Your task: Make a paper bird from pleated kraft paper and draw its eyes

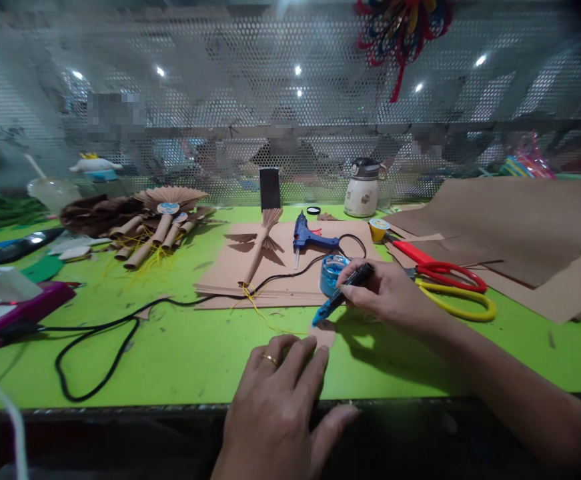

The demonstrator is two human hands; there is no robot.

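My right hand (383,290) is closed around a blue-tipped marker (343,293), its tip on a small round piece of brown paper (324,335). My left hand (285,393) lies with its fingers stretched out, fingertips touching the lower left of that piece. Just beyond the marker stands a roll of blue tape (333,275). Behind it, a blue glue gun (315,237) rests on a stack of brown paper sheets (215,280). A rolled-paper figure (255,257) with pleated fans and yellow thread lies on the same stack.
Several similar paper figures (157,237) are heaped at the left. A black cord (170,301) crosses the green table (180,367). Red-and-yellow-handled scissors (453,277) lie at right, near large brown sheets (495,227). A white bottle (361,190) stands before the perforated screen.
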